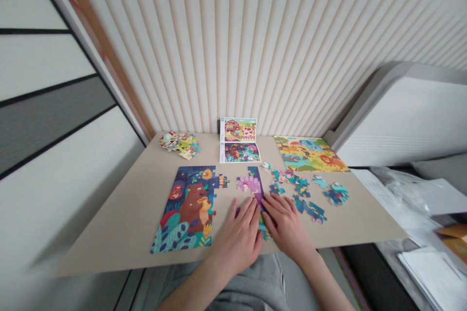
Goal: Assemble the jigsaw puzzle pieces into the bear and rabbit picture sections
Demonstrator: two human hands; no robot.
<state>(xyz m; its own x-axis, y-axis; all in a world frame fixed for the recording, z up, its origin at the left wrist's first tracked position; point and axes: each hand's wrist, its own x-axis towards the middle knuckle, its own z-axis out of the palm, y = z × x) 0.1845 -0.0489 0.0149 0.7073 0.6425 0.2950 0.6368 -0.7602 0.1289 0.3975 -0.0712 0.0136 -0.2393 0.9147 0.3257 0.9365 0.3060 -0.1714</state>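
My left hand (242,231) lies flat with its fingers stretched over a joined strip of jigsaw puzzle, covering its lower left part. Against the strip's right edge rest the stretched fingers of my right hand (287,221). A purple hedgehog-like picture (250,184) shows on the strip above my fingers, and a teal corner (265,230) peeks out between the hands. To the left lies a larger joined puzzle section (193,204) with a brown bear and a fox. A small joined piece (222,181) sticks out at its upper right edge.
Loose puzzle pieces (301,185) are scattered right of my hands, with a small cluster (337,194) farther right. A folded picture card (241,152) stands at the back. A pile of pieces (181,144) sits back left; an assembled yellow animal puzzle (310,154) lies back right.
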